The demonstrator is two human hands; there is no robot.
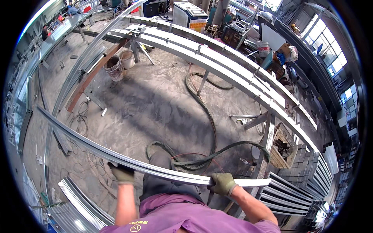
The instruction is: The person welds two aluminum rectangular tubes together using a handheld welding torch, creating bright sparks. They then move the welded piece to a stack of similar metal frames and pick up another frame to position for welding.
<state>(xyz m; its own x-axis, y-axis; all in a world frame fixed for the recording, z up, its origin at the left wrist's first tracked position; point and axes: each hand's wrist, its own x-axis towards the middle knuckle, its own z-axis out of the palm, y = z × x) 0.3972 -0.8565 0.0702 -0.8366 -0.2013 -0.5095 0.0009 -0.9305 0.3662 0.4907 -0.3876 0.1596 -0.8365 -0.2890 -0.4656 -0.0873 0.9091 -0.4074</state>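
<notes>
A long silver metal profile (155,169), with lengthwise ridges, spans from the left side across the front of my body. My left hand (123,175), in a glove with dark fingers, grips it from the near side, its fingertips partly hidden. Further right, my right hand (223,183), in an olive glove, is wrapped around the same profile. Beyond that hand the bar's pale right end (252,182) reaches a stack of metal profiles (285,196). Whether I hold one profile or a few laid together, I cannot tell.
Long metal rails (202,52) on stands cross the far side. A thick hose (206,105) winds over the floor. Two buckets (114,68) stand far left. More profiles (83,206) lie near left. A crate (285,145) sits at right, and a white machine (188,17) at the back.
</notes>
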